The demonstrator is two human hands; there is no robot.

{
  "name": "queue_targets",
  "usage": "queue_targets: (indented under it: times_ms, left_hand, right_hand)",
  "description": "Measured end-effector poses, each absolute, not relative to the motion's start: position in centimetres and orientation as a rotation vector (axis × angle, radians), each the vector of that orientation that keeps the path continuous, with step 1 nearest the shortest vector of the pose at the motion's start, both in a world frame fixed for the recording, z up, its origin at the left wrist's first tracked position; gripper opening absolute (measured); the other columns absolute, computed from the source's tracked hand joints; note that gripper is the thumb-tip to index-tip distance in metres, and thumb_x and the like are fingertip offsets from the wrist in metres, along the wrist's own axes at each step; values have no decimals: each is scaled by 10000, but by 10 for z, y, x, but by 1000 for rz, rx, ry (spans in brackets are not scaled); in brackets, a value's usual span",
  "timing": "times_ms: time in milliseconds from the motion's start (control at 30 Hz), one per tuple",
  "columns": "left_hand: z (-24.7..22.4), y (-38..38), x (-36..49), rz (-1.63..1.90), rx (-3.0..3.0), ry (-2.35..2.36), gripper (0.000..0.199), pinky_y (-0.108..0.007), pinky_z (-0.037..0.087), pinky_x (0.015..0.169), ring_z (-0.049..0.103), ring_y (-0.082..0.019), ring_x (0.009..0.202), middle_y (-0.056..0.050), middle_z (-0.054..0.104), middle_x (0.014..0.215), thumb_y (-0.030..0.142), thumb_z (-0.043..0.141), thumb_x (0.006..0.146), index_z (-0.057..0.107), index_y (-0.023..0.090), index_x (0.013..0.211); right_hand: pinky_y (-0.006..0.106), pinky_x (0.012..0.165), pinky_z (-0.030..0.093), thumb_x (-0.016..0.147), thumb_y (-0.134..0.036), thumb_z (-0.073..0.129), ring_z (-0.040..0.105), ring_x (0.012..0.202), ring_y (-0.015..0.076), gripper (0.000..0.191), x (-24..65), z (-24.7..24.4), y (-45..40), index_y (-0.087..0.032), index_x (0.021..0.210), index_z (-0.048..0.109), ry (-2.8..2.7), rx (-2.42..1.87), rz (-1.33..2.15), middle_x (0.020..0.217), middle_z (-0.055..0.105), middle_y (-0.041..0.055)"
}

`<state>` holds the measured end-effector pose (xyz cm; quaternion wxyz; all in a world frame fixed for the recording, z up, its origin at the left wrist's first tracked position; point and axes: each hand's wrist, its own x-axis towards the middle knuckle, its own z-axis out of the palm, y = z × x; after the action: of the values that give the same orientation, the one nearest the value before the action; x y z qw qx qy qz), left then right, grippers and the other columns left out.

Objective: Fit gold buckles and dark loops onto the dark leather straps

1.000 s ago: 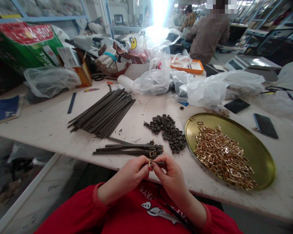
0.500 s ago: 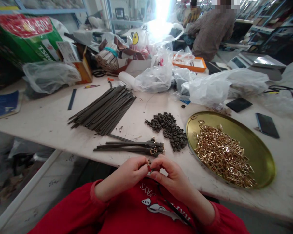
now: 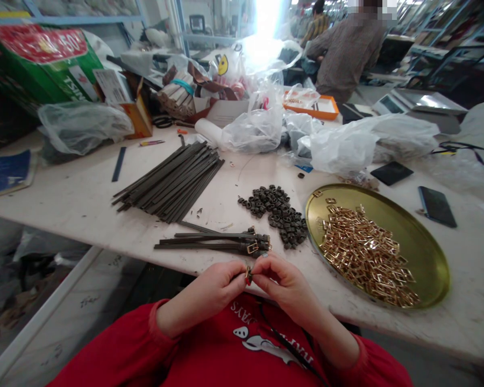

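My left hand (image 3: 220, 285) is closed in a pinch on a small gold buckle (image 3: 248, 273), with a bit of dark strap showing at it. My right hand (image 3: 280, 279) is closed too, its thumb and fingertips pinching at the buckle's right side. Fingers hide most of the strap. Just beyond my hands lie several dark straps with gold buckles (image 3: 213, 244). Behind these is a heap of small dark loops (image 3: 284, 215). A gold round tray (image 3: 419, 242) on the right holds a pile of loose gold buckles (image 3: 363, 252).
A bundle of plain dark straps (image 3: 169, 183) lies left of centre on the white table (image 3: 76, 199). Plastic bags (image 3: 342, 150), an orange box lid (image 3: 326, 106) and a phone (image 3: 438, 206) stand farther back. Another person (image 3: 349, 54) is in the background.
My right fingertips have closed in on the buckle from a looser curl. The buckle now shows more upright between both hands. The view has shifted slightly.
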<state>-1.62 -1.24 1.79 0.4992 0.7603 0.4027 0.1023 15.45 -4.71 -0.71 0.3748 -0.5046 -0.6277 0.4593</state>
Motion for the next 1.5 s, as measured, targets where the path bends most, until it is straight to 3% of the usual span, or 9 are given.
queue_targets:
  times_ms: [200, 333, 567, 867, 1000, 1133, 1233, 1367, 1500]
  left_hand:
    - [20, -12, -16, 165, 1824, 996, 213, -258, 382, 695, 506, -166, 755, -33, 600, 849, 272, 382, 865, 560, 159, 896]
    - [15, -9, -15, 244, 1799, 1025, 279, -253, 383, 690, 515, -164, 759, -26, 602, 839, 361, 368, 887, 563, 164, 859]
    - [5, -15, -11, 335, 1720, 1090, 379, -248, 383, 671, 490, -150, 719, -27, 582, 806, 434, 290, 905, 544, 159, 850]
    - [13, -15, -22, 261, 1668, 1053, 206, -236, 342, 574, 434, -121, 594, 41, 460, 610, 173, 315, 833, 451, 181, 679]
    - [8, -20, -23, 353, 1601, 1138, 203, -240, 383, 584, 491, -132, 596, 34, 523, 620, 246, 369, 847, 490, 144, 974]
    - [16, -23, -22, 419, 1644, 981, 457, -272, 428, 768, 571, -151, 815, -46, 631, 963, 218, 361, 868, 297, 181, 1320]
    - [19, -21, -20, 413, 1668, 858, 370, -272, 368, 911, 530, -165, 1014, -48, 576, 1166, 223, 351, 883, 453, 215, 1239]
    - [8, -13, -21, 418, 1573, 866, 228, -222, 414, 746, 539, -133, 801, -18, 615, 901, 249, 388, 868, 585, 176, 955]
    - [-6, -2, -25, 385, 1337, 914, 235, -185, 275, 448, 337, -76, 470, 75, 401, 533, 360, 419, 846, 531, 155, 872]
  right_hand:
    - [238, 608, 439, 776, -156, 587, 523, 671, 130, 70, 150, -13, -46, -202, 769, 534, -1663, -1381, 895, 734, 547, -9]
    - [256, 611, 462, 819, -173, 544, 554, 687, 152, 45, 145, -17, -48, -204, 791, 559, -1700, -1350, 683, 721, 582, 12]
    - [322, 759, 497, 838, -153, 479, 588, 870, 194, 217, 138, -28, -56, -204, 1028, 571, -1778, -1303, 530, 917, 617, 79]
    - [291, 694, 492, 835, -174, 482, 601, 758, 168, 170, 143, -21, -51, -223, 933, 612, -1661, -1334, 683, 809, 643, 36]
    - [289, 698, 491, 791, -199, 530, 597, 738, 157, 169, 140, -18, -51, -215, 947, 590, -1456, -1338, 914, 808, 632, 25]
    - [240, 626, 481, 724, -269, 616, 568, 661, 119, 242, 140, -15, -47, -204, 952, 567, -1051, -1206, 1430, 743, 581, -14]
    - [239, 643, 473, 682, -286, 676, 559, 649, 105, 333, 141, -17, -45, -200, 979, 555, -802, -1121, 1703, 751, 579, -22]
    - [227, 591, 459, 677, -321, 705, 544, 591, 91, 383, 140, -24, -41, -192, 1000, 543, -661, -1112, 1829, 726, 573, -24]
    - [240, 572, 454, 729, -359, 643, 537, 577, 103, 315, 152, -24, -20, -182, 970, 544, -956, -1204, 1745, 689, 577, -21]
